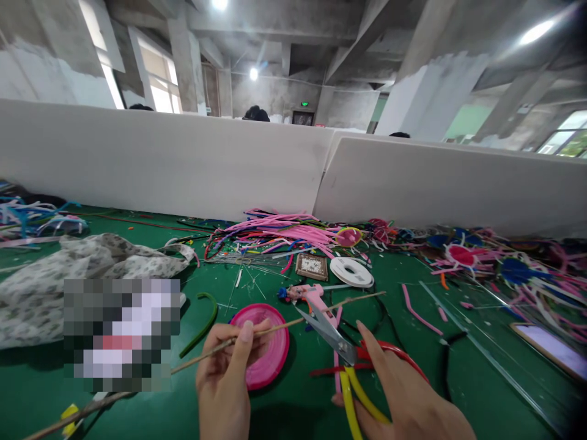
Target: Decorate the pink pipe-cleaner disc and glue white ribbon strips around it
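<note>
My left hand [229,366] is closed, pinching a long thin twig [279,329] between thumb and fingers. The twig runs from the lower left up to the right. Behind that hand is a round pink disc [270,373]; whether the fingers touch it I cannot tell. My right hand [403,391] grips scissors [337,342] with red and yellow handles, its index finger stretched along them. Their blades are spread apart close to the twig. Just beyond lies a pink glue gun [316,296].
Pink pipe cleaners [279,229] are heaped at the back before a white partition [183,162]. A white spool [352,272] and a small framed piece [312,267] lie ahead. Patterned cloth [105,256] and a blurred-out phone-like shape are left; a phone [553,348] lies right.
</note>
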